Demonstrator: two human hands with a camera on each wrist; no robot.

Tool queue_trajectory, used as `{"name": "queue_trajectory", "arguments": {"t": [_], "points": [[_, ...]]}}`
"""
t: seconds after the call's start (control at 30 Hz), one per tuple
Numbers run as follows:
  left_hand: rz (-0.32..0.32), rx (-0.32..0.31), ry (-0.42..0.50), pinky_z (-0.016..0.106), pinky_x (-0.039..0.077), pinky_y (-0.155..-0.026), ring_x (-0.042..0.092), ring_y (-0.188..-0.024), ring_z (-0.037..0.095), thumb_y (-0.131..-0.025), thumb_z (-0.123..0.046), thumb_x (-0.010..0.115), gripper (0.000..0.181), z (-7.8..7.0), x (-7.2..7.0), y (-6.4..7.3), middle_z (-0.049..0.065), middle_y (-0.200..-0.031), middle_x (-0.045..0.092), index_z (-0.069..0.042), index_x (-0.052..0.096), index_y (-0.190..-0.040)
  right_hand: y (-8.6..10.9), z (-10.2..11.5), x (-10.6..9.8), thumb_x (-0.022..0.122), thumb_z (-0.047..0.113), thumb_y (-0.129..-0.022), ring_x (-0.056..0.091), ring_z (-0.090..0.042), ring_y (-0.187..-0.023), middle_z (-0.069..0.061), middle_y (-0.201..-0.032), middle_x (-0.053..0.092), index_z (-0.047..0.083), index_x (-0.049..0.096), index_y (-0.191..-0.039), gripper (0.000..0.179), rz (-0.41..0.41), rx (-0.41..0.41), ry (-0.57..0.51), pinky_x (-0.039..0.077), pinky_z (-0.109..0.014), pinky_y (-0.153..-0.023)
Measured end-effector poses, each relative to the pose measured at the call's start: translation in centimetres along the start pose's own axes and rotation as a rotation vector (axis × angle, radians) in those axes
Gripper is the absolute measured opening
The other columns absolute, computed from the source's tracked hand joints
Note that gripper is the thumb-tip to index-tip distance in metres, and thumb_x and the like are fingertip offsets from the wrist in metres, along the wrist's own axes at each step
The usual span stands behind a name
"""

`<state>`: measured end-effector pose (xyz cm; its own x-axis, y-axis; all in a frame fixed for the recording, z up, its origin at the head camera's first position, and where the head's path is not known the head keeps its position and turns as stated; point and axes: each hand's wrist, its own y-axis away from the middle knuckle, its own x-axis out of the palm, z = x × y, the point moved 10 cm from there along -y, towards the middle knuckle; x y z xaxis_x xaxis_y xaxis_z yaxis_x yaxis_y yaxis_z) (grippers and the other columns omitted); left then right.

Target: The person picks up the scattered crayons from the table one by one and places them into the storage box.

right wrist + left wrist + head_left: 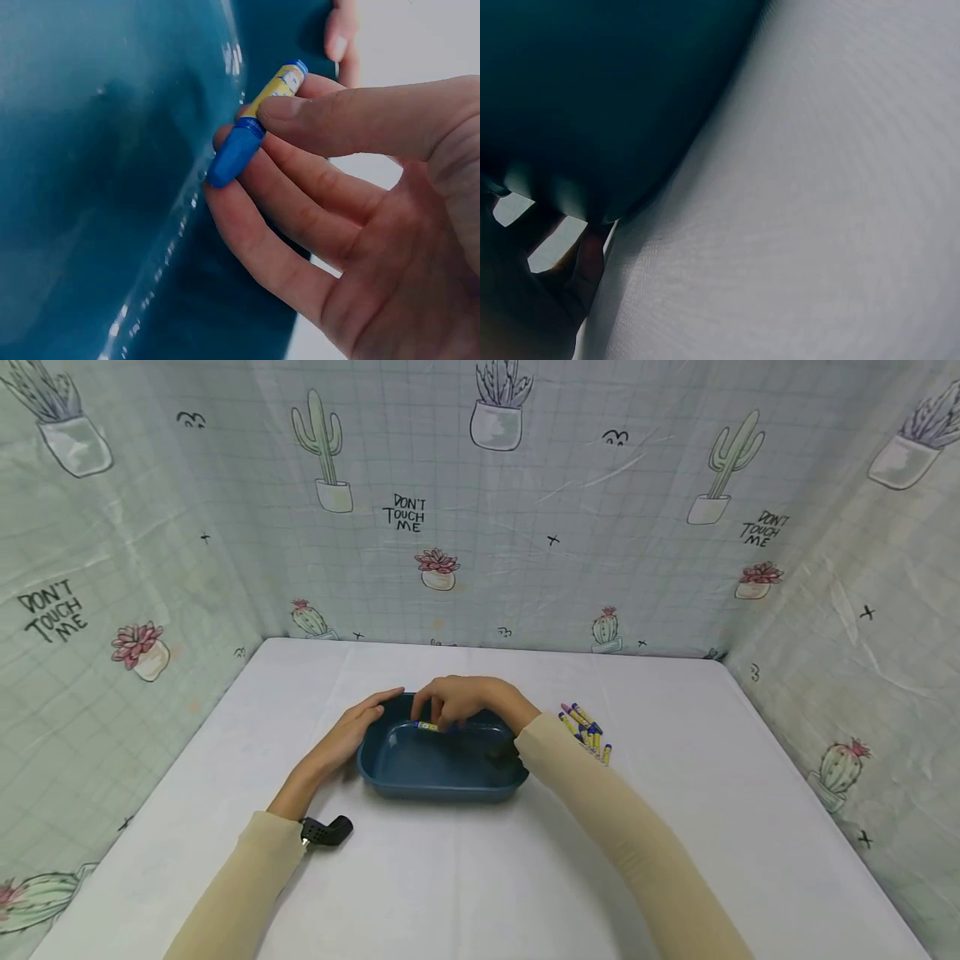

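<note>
A dark blue rectangular tray (442,789) with rounded corners sits on the table. At its left side my left hand (352,731) holds the wall, the thumb at the rim and the fingers along the outside. The left wrist view shows that hand (540,277) in shadow against the tray's outer wall (615,97). Over the tray's far inner part, my right hand (457,700) pinches a short blue crayon (259,124) with a yellow wrapper. Its thumb presses the crayon against the fingers (300,217). Whether the crayon touches the tray, I cannot tell.
Several crayons (592,739) in yellow wrappers lie in a loose pile right of the tray, partly behind the right forearm. A white cloth covers the table (420,885). Patterned curtains (480,585) stand behind and at both sides. A black device (327,831) sits at the left wrist.
</note>
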<state>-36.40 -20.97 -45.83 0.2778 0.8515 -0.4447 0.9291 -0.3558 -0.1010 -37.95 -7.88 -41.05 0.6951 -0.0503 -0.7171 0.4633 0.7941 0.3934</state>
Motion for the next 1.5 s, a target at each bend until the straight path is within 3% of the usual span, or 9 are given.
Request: {"name": "queue_trajectory", "arguments": {"t": [0.2,0.43,0.63,1.0,1.5], "points": [[-0.001,0.019,0.007,0.065,0.016,-0.128,0.021,-0.16,0.034,-0.115,-0.027,0.029,0.047,-0.1,-0.1,0.1,0.006,-0.17,0.032,-0.024,0.039,-0.16,-1.1,0.1,1.5,0.066,-0.001,-0.096,0.068,-0.022,-0.104,-0.014,-0.12,0.069,0.013,0.063,-0.14,0.046,0.064,-0.01,-0.042,0.064,-0.036,-0.077],[0.003,0.038,0.039,0.063,0.017,-0.128,0.023,-0.159,0.034,-0.115,-0.026,0.029,0.047,-0.4,0.0,0.0,0.008,-0.169,0.033,-0.023,0.039,-0.16,-2.4,-0.3,2.6,0.067,-0.002,-0.094,0.069,-0.018,-0.091,-0.009,-0.106,0.071,0.013,0.065,-0.135,0.044,0.102,-0.015,-0.134,0.063,-0.036,-0.073],[-0.002,0.04,0.037,0.062,0.017,-0.128,0.024,-0.159,0.034,-0.115,-0.024,0.028,0.047,-0.5,0.0,0.0,0.008,-0.169,0.033,-0.022,0.039,-0.16,-3.4,-0.4,3.6,0.069,-0.003,-0.092,0.069,-0.015,-0.085,-0.006,-0.1,0.072,0.015,0.068,-0.132,0.045,0.117,-0.002,-0.14,0.063,-0.034,-0.071],[-0.003,0.047,0.042,0.062,0.018,-0.128,0.025,-0.158,0.034,-0.115,-0.024,0.029,0.047,-0.4,0.1,-0.1,0.008,-0.169,0.034,-0.021,0.04,-0.16,-3.5,0.2,4.6,0.067,-0.006,-0.093,0.072,-0.019,-0.085,-0.009,-0.095,0.074,0.013,0.068,-0.133,0.045,0.165,-0.015,-0.189,0.065,-0.038,-0.075],[-0.001,0.043,0.031,0.064,0.018,-0.127,0.025,-0.158,0.036,-0.115,-0.026,0.028,0.047,-0.5,0.1,-0.1,0.009,-0.169,0.033,-0.021,0.039,-0.16,-3.4,0.2,5.1,0.071,-0.004,-0.09,0.072,-0.018,-0.085,-0.007,-0.094,0.076,0.017,0.07,-0.127,0.043,0.195,0.009,-0.162,0.065,-0.037,-0.073]]}}
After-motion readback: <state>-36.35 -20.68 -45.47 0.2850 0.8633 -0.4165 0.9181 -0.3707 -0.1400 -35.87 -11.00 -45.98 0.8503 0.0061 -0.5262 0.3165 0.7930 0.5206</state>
